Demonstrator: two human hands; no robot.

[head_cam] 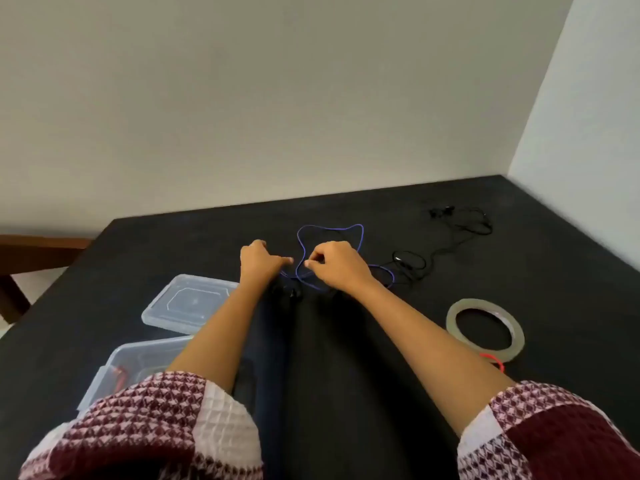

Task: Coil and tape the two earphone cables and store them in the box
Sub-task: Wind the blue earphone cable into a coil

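Left hand (261, 263) and right hand (334, 265) curled, each pinching the purple earphone cable (329, 229). Thin, limp, light, tangle-prone. Best gathered loop by loop between the hands.

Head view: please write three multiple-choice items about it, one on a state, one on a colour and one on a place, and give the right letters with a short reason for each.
1. The box is: A. closed; B. open, its lid lying next to it; C. upside down.
2. The cable between the left hand and the right hand is: A. green; B. white; C. purple.
3. The tape roll lies: A. on the table, right of the right arm; B. in the box; C. on the lid.

Key: 1 B, the lid rests apart on the table. 2 C, its loops show purple against the black table. 3 A, the roll lies flat beside the right arm.
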